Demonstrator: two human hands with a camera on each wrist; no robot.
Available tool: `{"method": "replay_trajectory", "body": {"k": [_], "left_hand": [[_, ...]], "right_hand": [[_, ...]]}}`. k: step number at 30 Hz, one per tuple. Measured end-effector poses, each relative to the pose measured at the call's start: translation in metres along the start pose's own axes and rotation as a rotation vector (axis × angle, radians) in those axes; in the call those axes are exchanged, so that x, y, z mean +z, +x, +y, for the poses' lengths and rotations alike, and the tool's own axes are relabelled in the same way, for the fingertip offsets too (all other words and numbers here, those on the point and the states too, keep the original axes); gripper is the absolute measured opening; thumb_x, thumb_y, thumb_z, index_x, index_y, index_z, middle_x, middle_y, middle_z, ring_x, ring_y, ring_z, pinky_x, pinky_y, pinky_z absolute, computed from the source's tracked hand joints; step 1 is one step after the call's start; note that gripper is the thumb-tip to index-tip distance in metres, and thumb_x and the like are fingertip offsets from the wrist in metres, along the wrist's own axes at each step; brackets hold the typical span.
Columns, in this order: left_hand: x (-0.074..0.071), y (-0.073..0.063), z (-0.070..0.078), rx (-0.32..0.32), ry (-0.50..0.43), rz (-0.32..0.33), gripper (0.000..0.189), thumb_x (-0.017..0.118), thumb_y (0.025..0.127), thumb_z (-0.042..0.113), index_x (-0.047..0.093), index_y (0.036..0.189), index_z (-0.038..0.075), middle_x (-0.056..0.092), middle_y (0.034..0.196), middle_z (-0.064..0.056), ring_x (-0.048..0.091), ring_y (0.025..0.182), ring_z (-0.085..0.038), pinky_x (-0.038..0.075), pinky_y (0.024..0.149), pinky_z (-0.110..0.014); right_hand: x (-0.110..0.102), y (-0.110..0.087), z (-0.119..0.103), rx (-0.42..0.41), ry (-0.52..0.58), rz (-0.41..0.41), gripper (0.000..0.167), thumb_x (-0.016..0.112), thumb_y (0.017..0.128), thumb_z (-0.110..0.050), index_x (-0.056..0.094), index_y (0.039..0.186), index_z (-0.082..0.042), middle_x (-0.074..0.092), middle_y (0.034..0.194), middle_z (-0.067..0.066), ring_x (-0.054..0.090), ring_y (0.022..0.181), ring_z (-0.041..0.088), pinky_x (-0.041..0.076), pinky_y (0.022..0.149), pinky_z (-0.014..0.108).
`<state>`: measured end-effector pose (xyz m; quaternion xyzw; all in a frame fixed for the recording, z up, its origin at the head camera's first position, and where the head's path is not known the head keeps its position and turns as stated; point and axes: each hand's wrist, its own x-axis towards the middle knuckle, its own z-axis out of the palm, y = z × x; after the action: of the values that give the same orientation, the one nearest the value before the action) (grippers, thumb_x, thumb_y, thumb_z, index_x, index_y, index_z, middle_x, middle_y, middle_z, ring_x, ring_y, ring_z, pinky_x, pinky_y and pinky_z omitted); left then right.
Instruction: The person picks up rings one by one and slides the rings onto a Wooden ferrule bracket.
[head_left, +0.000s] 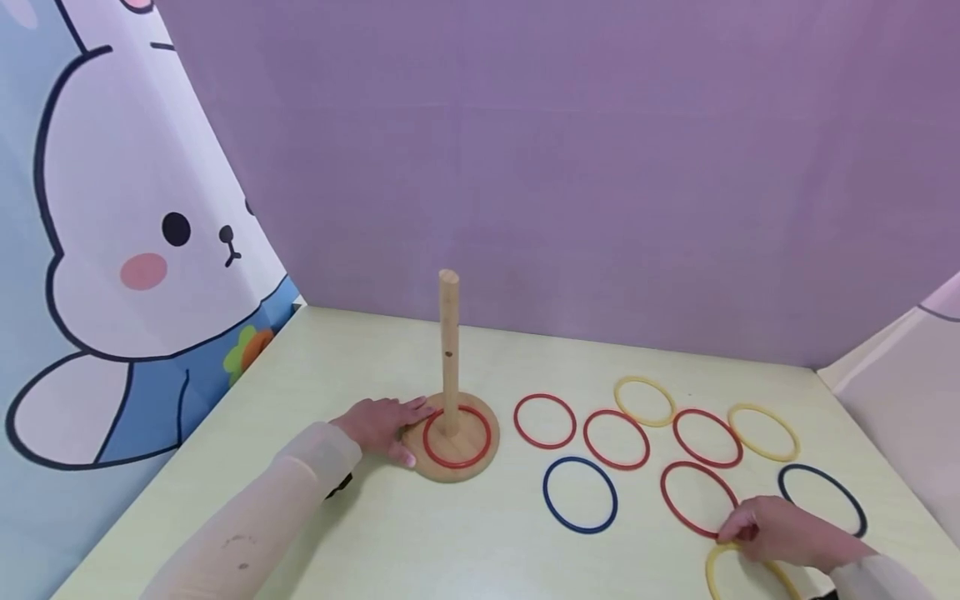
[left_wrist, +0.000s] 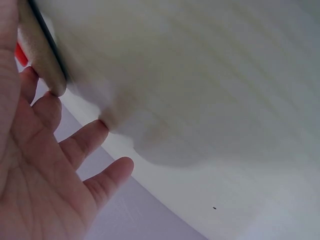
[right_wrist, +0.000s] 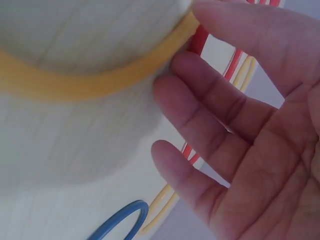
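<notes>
A wooden ring-toss stand has an upright post (head_left: 450,333) on a round base (head_left: 448,474). One red ring (head_left: 490,433) lies on the base around the post. My left hand (head_left: 378,429) rests at the base's left edge with its fingers spread; in the left wrist view, fingertips touch the wooden rim (left_wrist: 42,50). Over at the front right, my right hand (head_left: 780,531) pinches a yellow ring (head_left: 711,575), whose lower part leaves the head view. Beside those fingertips lies a red ring (head_left: 663,492). In the right wrist view, the thumb meets the yellow ring (right_wrist: 75,86); the index fingertip is hidden.
Several red, yellow and blue rings lie flat on the table, among them a blue ring (head_left: 546,496) nearer the stand and another blue ring (head_left: 861,517) right of my right hand. A purple backdrop (head_left: 562,183) stands behind; a rabbit-print cloth (head_left: 112,208) hangs left.
</notes>
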<state>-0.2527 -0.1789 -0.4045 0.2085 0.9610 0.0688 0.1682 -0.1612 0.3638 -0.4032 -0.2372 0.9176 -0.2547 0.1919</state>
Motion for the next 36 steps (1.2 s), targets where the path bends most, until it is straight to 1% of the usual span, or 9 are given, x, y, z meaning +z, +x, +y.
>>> {"method": "replay_trajectory", "body": {"k": [6,9,15,20,26,28,30,33,36], "left_hand": [[-0.001,-0.001,0.002,-0.014,-0.008,-0.003,0.094,0.078,0.072,0.049,0.034,0.150,0.022,0.048,0.141,-0.014,0.044,0.128,-0.037,0.039,0.099,-0.057],[-0.001,-0.001,0.001,-0.013,-0.011,-0.001,0.093,0.078,0.072,0.049,0.034,0.150,0.022,0.047,0.142,-0.013,0.043,0.129,-0.037,0.039,0.099,-0.057],[-0.001,-0.002,0.001,-0.005,-0.015,0.003,0.093,0.078,0.073,0.049,0.034,0.150,0.022,0.046,0.144,-0.013,0.042,0.130,-0.038,0.038,0.099,-0.057],[-0.002,-0.002,0.002,0.004,-0.012,0.006,0.092,0.078,0.073,0.048,0.035,0.150,0.022,0.044,0.146,-0.012,0.042,0.130,-0.038,0.038,0.099,-0.057],[-0.002,-0.001,0.001,0.008,-0.012,0.008,0.091,0.078,0.073,0.048,0.035,0.150,0.023,0.041,0.149,-0.009,0.040,0.132,-0.038,0.037,0.101,-0.057],[-0.003,-0.001,0.001,0.003,-0.014,0.006,0.091,0.078,0.073,0.048,0.035,0.150,0.023,0.041,0.148,-0.009,0.041,0.132,-0.038,0.036,0.101,-0.057],[-0.002,-0.002,0.002,-0.001,-0.015,0.006,0.091,0.078,0.074,0.047,0.035,0.150,0.023,0.043,0.147,-0.010,0.041,0.132,-0.037,0.036,0.101,-0.057],[-0.002,-0.003,0.002,-0.004,-0.025,0.005,0.090,0.078,0.073,0.046,0.035,0.149,0.023,0.043,0.147,-0.011,0.041,0.132,-0.038,0.036,0.101,-0.057],[-0.001,-0.003,0.002,0.003,-0.032,0.007,0.089,0.078,0.073,0.046,0.036,0.149,0.024,0.042,0.148,-0.010,0.040,0.132,-0.038,0.036,0.101,-0.057]], "right_hand": [[0.002,0.002,0.001,-0.025,-0.038,-0.003,0.020,0.071,0.073,0.005,0.074,0.085,-0.011,0.055,0.074,-0.016,0.041,0.068,-0.003,0.038,0.059,0.021],[0.003,0.002,0.001,-0.020,-0.031,-0.006,0.023,0.069,0.071,0.008,0.072,0.083,-0.012,0.051,0.071,-0.015,0.040,0.066,-0.002,0.035,0.058,0.022],[0.005,0.004,0.000,-0.052,-0.030,0.004,0.026,0.067,0.068,0.008,0.067,0.080,-0.015,0.047,0.070,-0.018,0.040,0.065,-0.003,0.034,0.057,0.021],[0.006,0.005,0.001,-0.033,-0.030,0.000,0.026,0.067,0.068,0.008,0.065,0.079,-0.016,0.046,0.069,-0.016,0.039,0.065,-0.001,0.032,0.058,0.022],[0.009,0.006,0.002,-0.070,-0.088,0.042,0.030,0.068,0.066,0.008,0.064,0.078,-0.018,0.045,0.069,-0.018,0.039,0.065,-0.003,0.032,0.057,0.022],[0.010,0.006,0.001,-0.057,-0.101,0.043,0.030,0.068,0.067,0.008,0.063,0.080,-0.018,0.045,0.069,-0.017,0.039,0.065,-0.002,0.033,0.056,0.022],[0.011,0.008,-0.002,-0.010,-0.104,0.035,0.030,0.068,0.068,0.007,0.062,0.083,-0.018,0.046,0.070,-0.014,0.040,0.065,-0.001,0.034,0.056,0.022],[0.015,0.010,-0.007,0.096,-0.021,-0.006,0.028,0.065,0.072,0.008,0.061,0.088,-0.015,0.048,0.071,-0.006,0.043,0.062,0.004,0.039,0.053,0.022],[0.019,0.012,-0.010,0.135,0.072,-0.032,0.028,0.063,0.073,0.010,0.059,0.091,-0.012,0.048,0.071,0.001,0.045,0.059,0.007,0.042,0.048,0.022]]}}
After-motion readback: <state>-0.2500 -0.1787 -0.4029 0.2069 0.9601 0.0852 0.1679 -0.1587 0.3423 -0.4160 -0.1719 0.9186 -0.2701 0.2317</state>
